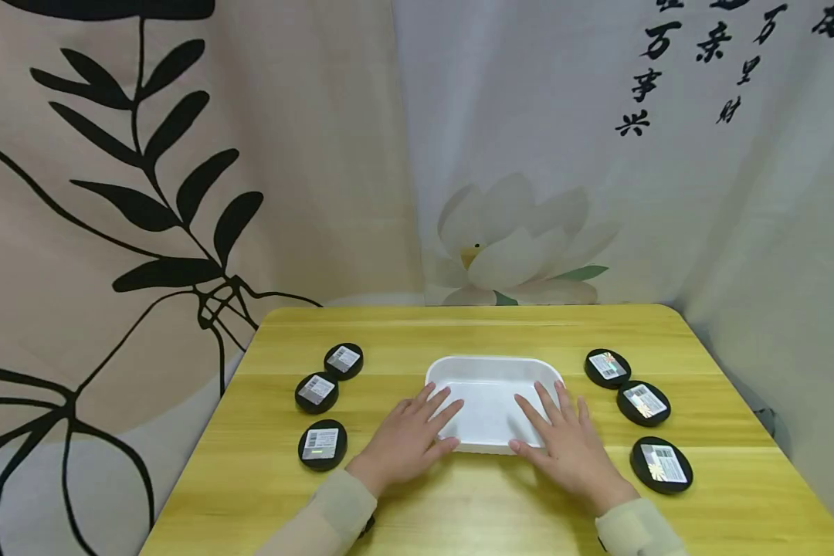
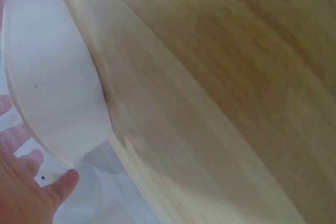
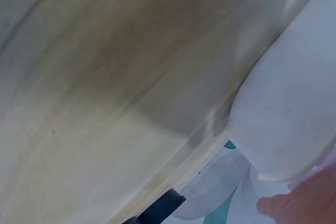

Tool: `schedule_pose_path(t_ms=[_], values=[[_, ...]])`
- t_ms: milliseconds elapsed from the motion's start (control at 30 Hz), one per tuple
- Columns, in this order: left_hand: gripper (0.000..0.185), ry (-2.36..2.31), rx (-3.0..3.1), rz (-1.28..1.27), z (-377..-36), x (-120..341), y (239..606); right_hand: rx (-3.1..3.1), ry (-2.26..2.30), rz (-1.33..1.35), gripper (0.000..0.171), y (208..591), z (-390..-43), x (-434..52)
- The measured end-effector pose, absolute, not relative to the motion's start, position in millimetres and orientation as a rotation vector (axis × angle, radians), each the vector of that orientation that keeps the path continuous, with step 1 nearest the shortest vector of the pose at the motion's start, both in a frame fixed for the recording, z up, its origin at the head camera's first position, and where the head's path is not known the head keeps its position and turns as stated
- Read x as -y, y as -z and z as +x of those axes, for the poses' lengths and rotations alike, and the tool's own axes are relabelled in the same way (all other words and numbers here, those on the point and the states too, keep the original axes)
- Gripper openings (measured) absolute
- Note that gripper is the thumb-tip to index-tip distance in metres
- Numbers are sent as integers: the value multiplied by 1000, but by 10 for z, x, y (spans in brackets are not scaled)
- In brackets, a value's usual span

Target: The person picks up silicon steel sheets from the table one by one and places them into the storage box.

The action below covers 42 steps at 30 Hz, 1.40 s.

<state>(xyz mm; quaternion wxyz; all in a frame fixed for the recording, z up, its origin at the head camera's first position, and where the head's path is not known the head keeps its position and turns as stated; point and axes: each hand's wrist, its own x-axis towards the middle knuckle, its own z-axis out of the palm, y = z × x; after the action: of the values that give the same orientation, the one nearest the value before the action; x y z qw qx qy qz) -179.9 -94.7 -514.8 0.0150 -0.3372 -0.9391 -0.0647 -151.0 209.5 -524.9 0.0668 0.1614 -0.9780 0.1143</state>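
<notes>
A shallow white tray (image 1: pixel 493 376) sits on the wooden table, its wall seen close up in both wrist views. My left hand (image 1: pixel 411 439) lies at the tray's left side with fingers spread and fairly straight, fingertips over the rim. On the opposite side my right hand (image 1: pixel 563 444) rests likewise, its fingers spread across the right rim. In the left wrist view the thumb of the left hand (image 2: pixel 26 187) is right at the rim of the white tray (image 2: pixel 58 77). The right hand (image 3: pixel 304 200) shows at the lower corner beside the tray wall (image 3: pixel 289 108).
Left of the tray are three round black containers with white labels, one (image 1: pixel 323 445) nearest the left wrist. Three more stand on the right, the closest one (image 1: pixel 661 465) beside the right forearm. The yellow wooden table (image 1: pixel 459 332) ends at a printed curtain (image 1: pixel 333 154).
</notes>
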Motion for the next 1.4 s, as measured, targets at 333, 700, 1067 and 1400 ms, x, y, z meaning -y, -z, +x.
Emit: schedule_pose_path(t_ms=[333,700,1067,1400], values=[[54,155,2779,-1107,-1775,964,5173,2932,-380,470,70,5261,-1463,-2100],[40,88,2730,-1233,-1799,874,5114,2947,-437,412,70,5221,-1384,-2211],[38,35,2765,-1264,-1823,842,5210,2961,-415,366,76,5239,-1357,-2301],[31,58,2750,-1256,-1848,819,5282,3005,-449,325,82,5234,-1319,-2372]])
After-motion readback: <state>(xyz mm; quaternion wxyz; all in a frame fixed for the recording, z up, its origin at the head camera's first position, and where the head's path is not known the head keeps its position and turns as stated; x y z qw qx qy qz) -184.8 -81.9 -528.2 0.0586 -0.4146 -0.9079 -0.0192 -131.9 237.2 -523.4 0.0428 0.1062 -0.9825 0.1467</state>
